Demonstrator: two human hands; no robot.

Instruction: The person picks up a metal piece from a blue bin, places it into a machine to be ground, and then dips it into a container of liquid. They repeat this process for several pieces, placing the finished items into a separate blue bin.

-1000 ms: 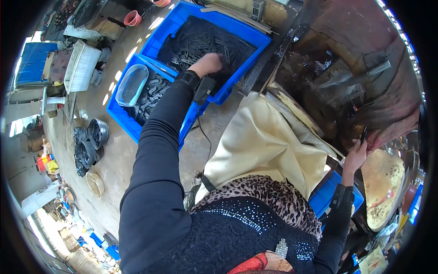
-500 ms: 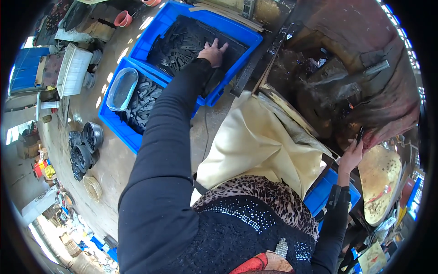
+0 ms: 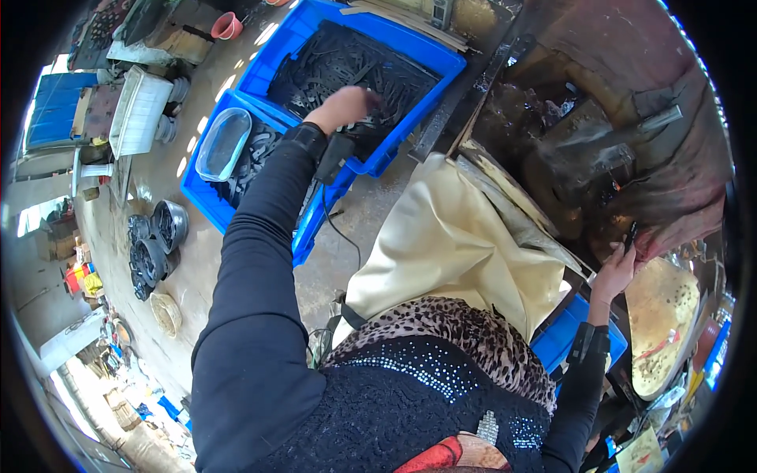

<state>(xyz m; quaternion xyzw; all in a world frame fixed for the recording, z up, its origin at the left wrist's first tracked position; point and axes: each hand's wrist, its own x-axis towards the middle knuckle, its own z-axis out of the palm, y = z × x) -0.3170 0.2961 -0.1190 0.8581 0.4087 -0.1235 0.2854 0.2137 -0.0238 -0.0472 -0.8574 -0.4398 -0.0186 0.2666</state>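
Note:
My left hand [image 3: 344, 109] is over the far blue bin [image 3: 272, 49], its fingers curled and closed, their tips dark and hard to see. Whatever they may hold, I cannot make out. Below it lie many thin, dark strip-like pieces [image 3: 331, 69]. A black box with a cable [image 3: 336, 156] is close to my left wrist, at the bin's near side. My right hand [image 3: 615, 274] is closed around a slim black tool [image 3: 632, 235], its kind unclear, beside a soiled reddish cloth [image 3: 670, 221].
A nearer blue bin [image 3: 206, 206] holds more dark pieces and a clear plastic tub [image 3: 224, 145]. Right of it stands a dirty machine with a metal bar [image 3: 650, 122]. A cream apron [image 3: 430, 236] covers my lap. Dark metal-looking round parts [image 3: 150, 256] sit on the floor at left.
My left hand has drawn back toward me and slightly left, and its spread fingers have curled. More of the strips beneath show. My right hand stays on the tool.

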